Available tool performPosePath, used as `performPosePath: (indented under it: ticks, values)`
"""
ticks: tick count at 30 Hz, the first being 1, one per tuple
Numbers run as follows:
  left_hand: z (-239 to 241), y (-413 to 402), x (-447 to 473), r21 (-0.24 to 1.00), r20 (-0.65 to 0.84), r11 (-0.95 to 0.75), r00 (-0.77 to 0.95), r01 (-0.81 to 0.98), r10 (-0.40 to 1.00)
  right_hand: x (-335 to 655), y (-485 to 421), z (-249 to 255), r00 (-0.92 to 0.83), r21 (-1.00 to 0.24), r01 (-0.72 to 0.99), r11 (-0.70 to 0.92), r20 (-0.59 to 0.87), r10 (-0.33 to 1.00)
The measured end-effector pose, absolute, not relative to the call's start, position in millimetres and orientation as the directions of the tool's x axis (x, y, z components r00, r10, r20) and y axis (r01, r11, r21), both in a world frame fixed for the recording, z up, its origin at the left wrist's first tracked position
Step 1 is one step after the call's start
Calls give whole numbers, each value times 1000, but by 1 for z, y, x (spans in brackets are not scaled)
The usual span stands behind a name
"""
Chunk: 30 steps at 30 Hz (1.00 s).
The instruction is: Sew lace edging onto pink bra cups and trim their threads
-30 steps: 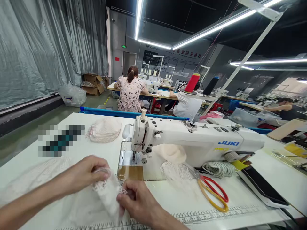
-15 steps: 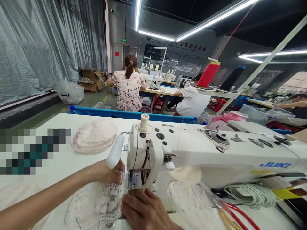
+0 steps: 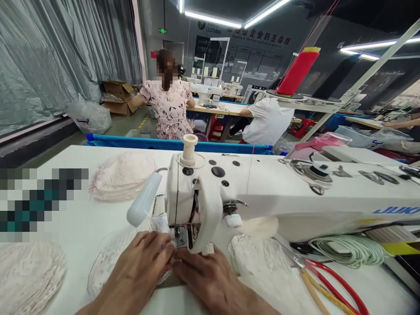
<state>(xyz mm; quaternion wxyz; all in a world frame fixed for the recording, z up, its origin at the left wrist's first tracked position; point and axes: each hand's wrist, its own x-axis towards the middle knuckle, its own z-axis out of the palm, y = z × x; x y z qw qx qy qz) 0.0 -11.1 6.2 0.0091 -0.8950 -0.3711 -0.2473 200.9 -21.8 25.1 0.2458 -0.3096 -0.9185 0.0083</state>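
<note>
My left hand (image 3: 139,269) lies flat on a white lace piece (image 3: 105,262), fingers stretched toward the needle of the white sewing machine (image 3: 262,192). My right hand (image 3: 210,275) rests beside it just below the machine's head, fingers pressed down on the lace at the presser foot (image 3: 181,236). The lace under both hands is mostly hidden. Both hands touch at the fingertips right in front of the needle.
A stack of pale lace cups (image 3: 123,175) sits behind left, another lace pile (image 3: 29,271) at the near left. Red and yellow scissors (image 3: 328,284), more lace (image 3: 256,258) and a coiled cord (image 3: 348,249) lie right. A red thread cone (image 3: 298,72) stands behind. Other people sit at tables beyond.
My head has leaned closer to the machine. Both hands carried the lace piece from the table's front up under the needle, and my left hand now lies flat on it.
</note>
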Motion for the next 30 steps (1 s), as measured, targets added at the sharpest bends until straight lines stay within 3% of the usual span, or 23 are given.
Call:
performPosePath:
  ticks: [4,12,30]
  values:
    - [3,-13,1,91,474,-699,587,709,657,210,-23,28,-652,-196,596,779,447,612]
    - [-12,-7,1,-4,526,-654,557,757,643,210,-17,19,-689,-130,556,821,479,544]
    - [-21,-10,2,1,489,-600,523,800,698,207,-15,19,-706,-10,550,835,528,472]
